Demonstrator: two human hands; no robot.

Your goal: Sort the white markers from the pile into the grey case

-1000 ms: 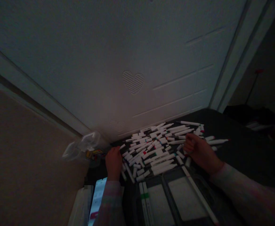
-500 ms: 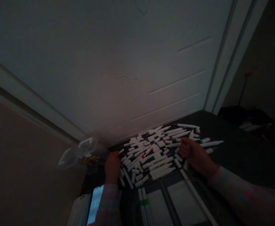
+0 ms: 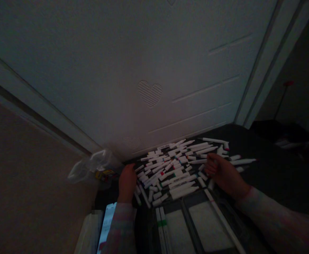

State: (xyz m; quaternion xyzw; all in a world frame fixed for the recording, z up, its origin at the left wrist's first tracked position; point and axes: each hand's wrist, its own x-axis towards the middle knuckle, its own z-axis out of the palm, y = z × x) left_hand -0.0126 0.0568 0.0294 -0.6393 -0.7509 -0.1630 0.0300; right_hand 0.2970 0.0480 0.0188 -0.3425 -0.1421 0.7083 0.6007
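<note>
Many white markers and marker caps (image 3: 167, 165) lie loose in a heap on a dark surface, several with coloured bands. At the heap's left edge is my left hand (image 3: 127, 181), seen from its back with the fingers curled in. A short white piece (image 3: 139, 168) shows at its fingertips; the dimness hides whether it is gripped. On the right side of the heap my right hand (image 3: 223, 173) is closed, thumb against the curled fingers. A white marker (image 3: 197, 161) points toward it, but what the fingers hold cannot be made out.
In front of me lies an open clear case (image 3: 185, 215) with two green-banded markers (image 3: 162, 225) in it. A lit phone (image 3: 107, 224) is beside my left sleeve. Left of the heap stands a clear plastic container (image 3: 101, 164). A pale panel with hearts (image 3: 112, 88) rises behind.
The view has shifted slightly, so the panel and heap appear a little further right and higher. Both hands keep nearly the same places at the heap's edges, fingers still curled.
</note>
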